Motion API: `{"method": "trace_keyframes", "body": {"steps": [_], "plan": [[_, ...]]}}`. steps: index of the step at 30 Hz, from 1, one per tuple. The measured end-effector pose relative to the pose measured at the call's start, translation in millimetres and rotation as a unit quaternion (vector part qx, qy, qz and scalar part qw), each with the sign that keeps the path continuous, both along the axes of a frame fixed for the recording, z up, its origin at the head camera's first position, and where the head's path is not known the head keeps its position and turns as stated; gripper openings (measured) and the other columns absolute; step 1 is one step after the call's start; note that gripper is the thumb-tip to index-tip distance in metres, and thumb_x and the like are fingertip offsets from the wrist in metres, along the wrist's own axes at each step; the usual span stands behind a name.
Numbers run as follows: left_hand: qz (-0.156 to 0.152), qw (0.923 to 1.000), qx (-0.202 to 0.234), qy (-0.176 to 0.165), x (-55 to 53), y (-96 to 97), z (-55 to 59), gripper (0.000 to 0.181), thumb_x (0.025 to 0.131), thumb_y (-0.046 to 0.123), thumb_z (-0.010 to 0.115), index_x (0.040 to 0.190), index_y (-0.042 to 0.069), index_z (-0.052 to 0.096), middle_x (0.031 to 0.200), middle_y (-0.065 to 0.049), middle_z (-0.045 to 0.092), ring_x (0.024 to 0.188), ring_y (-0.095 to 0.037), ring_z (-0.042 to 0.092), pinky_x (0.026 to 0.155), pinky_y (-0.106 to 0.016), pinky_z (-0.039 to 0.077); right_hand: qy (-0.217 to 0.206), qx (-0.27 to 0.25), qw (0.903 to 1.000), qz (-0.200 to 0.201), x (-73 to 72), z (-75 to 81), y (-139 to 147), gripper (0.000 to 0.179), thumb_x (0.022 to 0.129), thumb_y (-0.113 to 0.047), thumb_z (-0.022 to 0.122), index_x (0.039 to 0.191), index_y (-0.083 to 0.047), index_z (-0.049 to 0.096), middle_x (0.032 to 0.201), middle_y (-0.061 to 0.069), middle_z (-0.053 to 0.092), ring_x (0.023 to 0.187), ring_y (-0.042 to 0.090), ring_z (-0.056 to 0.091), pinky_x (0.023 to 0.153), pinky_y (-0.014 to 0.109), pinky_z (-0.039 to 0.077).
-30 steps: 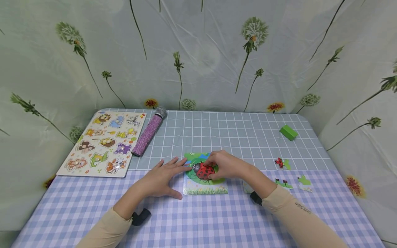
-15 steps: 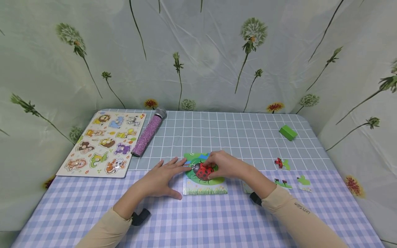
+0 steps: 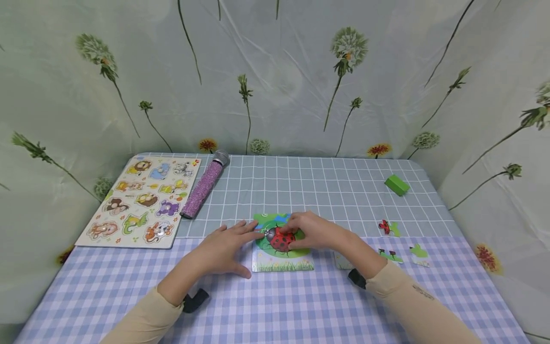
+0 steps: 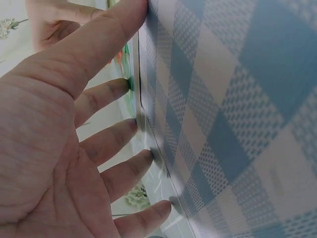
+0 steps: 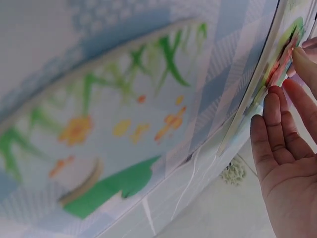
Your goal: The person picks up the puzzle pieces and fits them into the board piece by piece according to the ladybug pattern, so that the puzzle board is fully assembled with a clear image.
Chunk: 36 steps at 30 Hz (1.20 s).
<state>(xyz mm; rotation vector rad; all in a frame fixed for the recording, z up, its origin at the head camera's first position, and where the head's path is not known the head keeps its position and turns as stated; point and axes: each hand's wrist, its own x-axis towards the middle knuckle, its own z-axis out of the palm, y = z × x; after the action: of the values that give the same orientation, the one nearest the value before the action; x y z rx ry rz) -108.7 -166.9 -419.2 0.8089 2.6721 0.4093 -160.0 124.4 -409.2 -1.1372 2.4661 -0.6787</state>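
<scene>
A square ladybug puzzle lies flat in the middle of the table in the head view. My left hand is spread at its left side, fingers extended, with a fingertip at the puzzle's left edge. In the left wrist view the left hand's fingertips rest near the board's edge and the tabletop. My right hand reaches over the puzzle from the right, thumb and bent fingers on the red ladybug piece. That hand covers the puzzle's upper right part. In the right wrist view the right hand meets the board edge-on.
Loose puzzle pieces lie on the right, one with grass and flowers partly under the right forearm. A green block stands at the back right. To the left are an animal knob-puzzle board and a glittery pink microphone.
Both hands keep nearly the same positions on and beside the puzzle. The head view has shifted only slightly.
</scene>
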Motion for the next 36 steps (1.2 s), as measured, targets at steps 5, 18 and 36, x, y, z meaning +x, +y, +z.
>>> {"method": "trace_keyframes", "body": {"steps": [5,18,36], "plan": [[0.003,1.0000,-0.001,0.000,2.1,1.8,3.6,0.098,0.074,0.051,0.096,0.159,0.027,0.054,0.176,-0.006,0.035,0.162,-0.039,0.035,0.121,-0.076,0.034,0.012,-0.010,0.9999,-0.006,-1.2,4.5,13.0,0.031,0.096,-0.019,0.082,0.125,-0.008,0.079,0.117,0.003,0.075,0.107,0.018,0.072,0.097,0.036,0.061],[-0.017,0.9996,0.009,0.023,5.1,6.1,7.9,0.092,0.078,0.051,0.093,0.158,0.023,0.056,0.174,-0.012,0.038,0.160,-0.039,0.040,0.118,-0.074,0.041,-0.008,-0.006,0.9962,-0.086,-1.2,18.3,79.1,0.033,0.098,-0.019,0.079,0.129,-0.007,0.077,0.120,0.005,0.078,0.103,0.021,0.071,0.091,0.046,0.062],[-0.058,0.9967,0.054,0.016,-4.2,12.5,-1.9,0.088,0.087,0.053,0.085,0.163,0.025,0.049,0.177,-0.011,0.031,0.163,-0.044,0.030,0.118,-0.081,0.034,-0.007,0.008,0.9751,-0.222,12.3,21.7,175.3,0.045,0.096,-0.025,0.083,0.134,-0.003,0.073,0.119,0.008,0.076,0.101,0.020,0.069,0.084,0.033,0.060]]}}
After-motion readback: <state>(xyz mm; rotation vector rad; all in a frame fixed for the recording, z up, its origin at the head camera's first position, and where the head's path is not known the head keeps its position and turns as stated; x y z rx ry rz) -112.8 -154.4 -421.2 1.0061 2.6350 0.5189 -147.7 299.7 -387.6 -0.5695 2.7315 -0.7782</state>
